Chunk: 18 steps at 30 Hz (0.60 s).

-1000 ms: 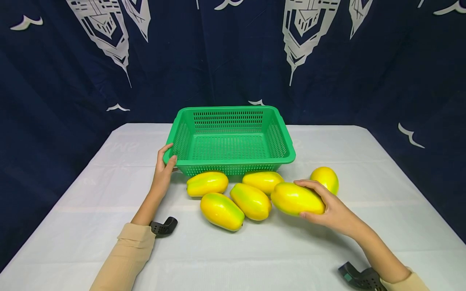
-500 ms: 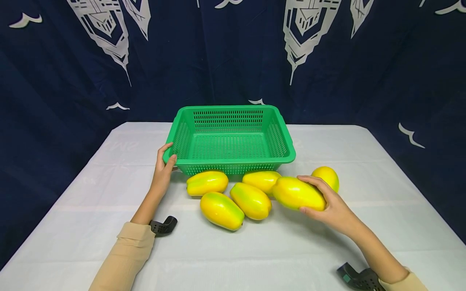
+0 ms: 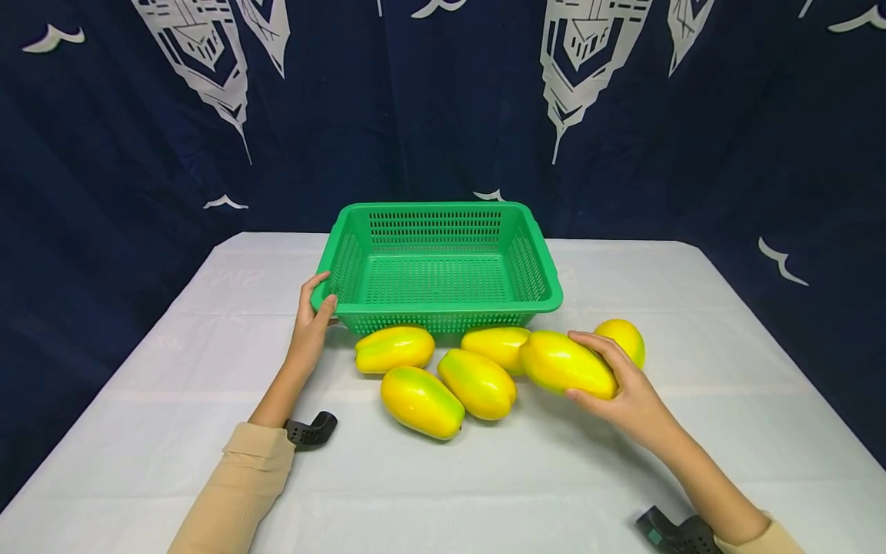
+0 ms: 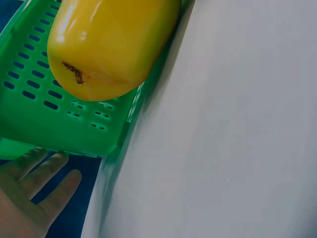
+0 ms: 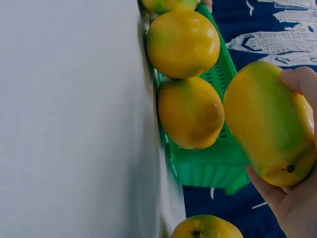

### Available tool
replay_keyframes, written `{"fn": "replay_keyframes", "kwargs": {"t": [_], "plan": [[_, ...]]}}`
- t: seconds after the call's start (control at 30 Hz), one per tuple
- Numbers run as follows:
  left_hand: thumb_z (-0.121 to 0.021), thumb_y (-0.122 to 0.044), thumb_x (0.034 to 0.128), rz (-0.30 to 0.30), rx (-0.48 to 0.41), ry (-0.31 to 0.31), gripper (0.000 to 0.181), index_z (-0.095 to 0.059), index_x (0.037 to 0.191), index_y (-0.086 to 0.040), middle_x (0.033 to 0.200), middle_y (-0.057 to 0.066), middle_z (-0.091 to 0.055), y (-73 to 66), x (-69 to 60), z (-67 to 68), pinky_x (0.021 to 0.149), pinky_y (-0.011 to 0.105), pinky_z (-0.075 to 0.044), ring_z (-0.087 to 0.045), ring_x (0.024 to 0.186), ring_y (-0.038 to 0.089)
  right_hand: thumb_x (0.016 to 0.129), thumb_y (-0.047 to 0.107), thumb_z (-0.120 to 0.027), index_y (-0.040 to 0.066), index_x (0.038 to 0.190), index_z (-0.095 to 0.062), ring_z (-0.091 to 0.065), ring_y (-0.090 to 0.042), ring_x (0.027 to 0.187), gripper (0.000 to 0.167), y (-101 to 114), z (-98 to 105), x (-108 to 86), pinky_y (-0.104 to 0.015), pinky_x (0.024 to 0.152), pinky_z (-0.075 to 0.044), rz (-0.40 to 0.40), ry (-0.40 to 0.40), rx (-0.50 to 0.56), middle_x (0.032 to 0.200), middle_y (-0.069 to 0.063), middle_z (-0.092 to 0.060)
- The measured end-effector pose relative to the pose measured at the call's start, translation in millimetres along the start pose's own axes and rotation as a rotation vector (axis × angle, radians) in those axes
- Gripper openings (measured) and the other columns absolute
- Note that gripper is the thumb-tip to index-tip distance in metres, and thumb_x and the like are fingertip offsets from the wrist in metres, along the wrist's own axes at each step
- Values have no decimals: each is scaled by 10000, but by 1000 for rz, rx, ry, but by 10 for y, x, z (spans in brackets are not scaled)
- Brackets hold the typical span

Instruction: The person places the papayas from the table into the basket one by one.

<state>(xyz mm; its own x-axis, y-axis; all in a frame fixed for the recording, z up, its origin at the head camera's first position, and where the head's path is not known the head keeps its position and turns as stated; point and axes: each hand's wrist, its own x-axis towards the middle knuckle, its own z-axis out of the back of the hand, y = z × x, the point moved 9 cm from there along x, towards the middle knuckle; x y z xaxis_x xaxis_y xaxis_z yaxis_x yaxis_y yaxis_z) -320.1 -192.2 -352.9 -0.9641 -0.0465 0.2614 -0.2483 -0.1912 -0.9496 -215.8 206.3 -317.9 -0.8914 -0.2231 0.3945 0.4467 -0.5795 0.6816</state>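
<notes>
My right hand grips a yellow-green papaya, thumb on the near side and fingers over the far side. In the right wrist view this papaya appears raised off the white tabletop. At the front left corner of a green plastic basket, my left hand holds the rim, thumb on top and other fingers along the outer side. Nothing lies inside the basket. Several more papayas lie between it and the person; a single papaya sits just behind the right hand.
A white cloth covers the table. Behind its far edge hangs a dark blue curtain with white printed shapes. Black devices are strapped to the left wrist and right wrist.
My right hand has lifted its papaya slightly, away from me and towards the basket side. The left hand, the basket and the other papayas have stayed in place.
</notes>
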Motion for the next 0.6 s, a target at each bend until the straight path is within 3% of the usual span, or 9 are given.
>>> {"fn": "replay_keyframes", "kwargs": {"t": [0.17,0.3,0.4,0.53,0.6], "plan": [[-375,-285,967,4,-8,6,490,-208,1417,-188,1369,128,-286,-19,-10,-1,885,438,-389,-425,981,178,695,33,-750,157,1312,-451,-351,106,1127,697,22,0,6,-61,900,-252,11,-30,11,1252,228,-422],[-362,-233,968,20,-12,10,496,-190,1424,-142,1363,174,-281,-147,-68,-31,897,458,-375,-407,999,233,690,21,-749,149,1309,-456,-352,111,1125,696,53,5,8,-70,895,-253,22,-56,7,1256,214,-426],[-363,-231,968,27,-8,7,496,-191,1424,-140,1356,182,-282,-132,-64,-30,897,467,-374,-405,994,236,694,26,-748,150,1309,-457,-354,103,1115,692,76,3,17,-102,886,-265,24,-68,-2,1267,113,-458],[-383,-285,964,12,0,0,496,-211,1418,-184,1361,141,-288,-10,-11,-2,879,427,-388,-417,968,179,695,44,-752,171,1310,-458,-359,86,1095,694,76,-9,28,-144,868,-283,5,-73,-18,1262,7,-476],[-386,-306,962,0,7,-3,498,-219,1415,-185,1379,126,-276,-13,-8,2,868,408,-392,-424,959,160,693,50,-755,183,1310,-458,-362,81,1091,697,69,-15,33,-149,864,-286,-3,-73,-22,1260,18,-475]]}}
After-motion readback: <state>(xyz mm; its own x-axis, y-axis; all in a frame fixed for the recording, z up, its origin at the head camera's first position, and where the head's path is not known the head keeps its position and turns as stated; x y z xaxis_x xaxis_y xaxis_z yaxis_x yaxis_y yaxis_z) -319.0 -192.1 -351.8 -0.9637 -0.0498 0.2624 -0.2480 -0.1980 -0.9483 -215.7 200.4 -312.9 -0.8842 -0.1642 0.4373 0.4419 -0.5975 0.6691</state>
